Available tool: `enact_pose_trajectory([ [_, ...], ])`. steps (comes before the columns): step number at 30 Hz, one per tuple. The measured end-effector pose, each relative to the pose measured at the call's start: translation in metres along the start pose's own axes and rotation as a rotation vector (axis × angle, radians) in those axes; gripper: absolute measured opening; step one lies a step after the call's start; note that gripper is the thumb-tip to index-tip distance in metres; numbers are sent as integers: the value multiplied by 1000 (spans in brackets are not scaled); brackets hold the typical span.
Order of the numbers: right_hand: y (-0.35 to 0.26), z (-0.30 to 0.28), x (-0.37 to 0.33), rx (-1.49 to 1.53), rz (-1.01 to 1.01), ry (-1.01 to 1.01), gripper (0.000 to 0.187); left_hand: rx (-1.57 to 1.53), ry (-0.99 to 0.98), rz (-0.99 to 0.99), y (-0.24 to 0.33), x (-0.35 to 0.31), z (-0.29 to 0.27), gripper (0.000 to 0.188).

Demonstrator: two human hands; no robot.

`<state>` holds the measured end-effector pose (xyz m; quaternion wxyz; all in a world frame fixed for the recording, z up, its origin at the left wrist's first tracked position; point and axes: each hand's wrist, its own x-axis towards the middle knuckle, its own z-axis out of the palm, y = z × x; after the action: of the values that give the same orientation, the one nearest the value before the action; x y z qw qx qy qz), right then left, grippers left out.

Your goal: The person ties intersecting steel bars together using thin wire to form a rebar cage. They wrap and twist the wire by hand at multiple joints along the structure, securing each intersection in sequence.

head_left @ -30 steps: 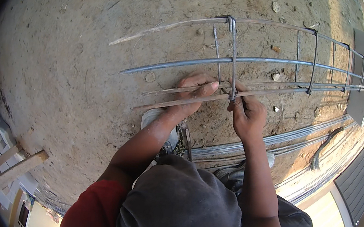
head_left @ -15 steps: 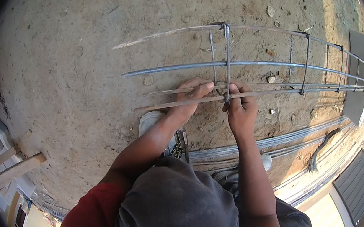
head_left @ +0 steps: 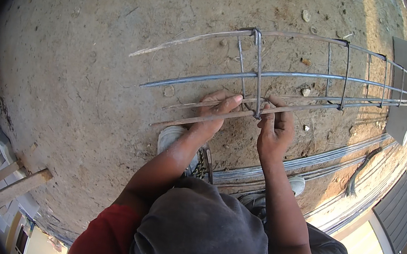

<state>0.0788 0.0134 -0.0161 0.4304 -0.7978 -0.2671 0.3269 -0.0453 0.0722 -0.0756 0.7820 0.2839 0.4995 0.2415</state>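
A long rebar cage (head_left: 302, 77) runs across the ground in front of me, its bars joined by square stirrups. My left hand (head_left: 214, 109) is closed around the lower bars near their free left ends, its thumb along the far one and the near rebar (head_left: 184, 119) crossing over the hand. On the right of the end stirrup (head_left: 258, 85), my right hand (head_left: 277, 131) is pinched at the near bar, close to the dark tie at the stirrup's lower corner. Whatever its fingertips hold is too small to make out.
Loose straight bars (head_left: 312, 159) lie on the dirt at my right, with a bundle of tie wire (head_left: 362, 171) on them. A grey board (head_left: 402, 91) sits under the cage's far end. Wooden pieces (head_left: 20, 188) are at lower left, and small stones dot the ground.
My right hand has shifted slightly right and down, away from the stirrup corner, and its grip has changed. The left hand keeps its place on the bars.
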Motion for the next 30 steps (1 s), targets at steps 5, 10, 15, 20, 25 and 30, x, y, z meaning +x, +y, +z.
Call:
enact_pose_trajectory([
  [5,1,-6,5,332,200,-44,24,19,-19,-11,-2,2,-2,31],
  [10,1,-15,11,298,209,-107,26,36,-67,-20,-6,7,-6,31],
  [15,2,-23,14,286,189,-217,28,-17,-76,-34,-7,7,-5,30],
  [20,8,-24,17,634,369,-294,28,-17,-94,-61,-5,8,-6,29],
  [25,10,-24,18,696,410,-277,29,13,-103,-60,-3,9,-7,30],
  [30,13,-23,14,637,519,-379,27,23,-138,-51,1,8,-8,35],
])
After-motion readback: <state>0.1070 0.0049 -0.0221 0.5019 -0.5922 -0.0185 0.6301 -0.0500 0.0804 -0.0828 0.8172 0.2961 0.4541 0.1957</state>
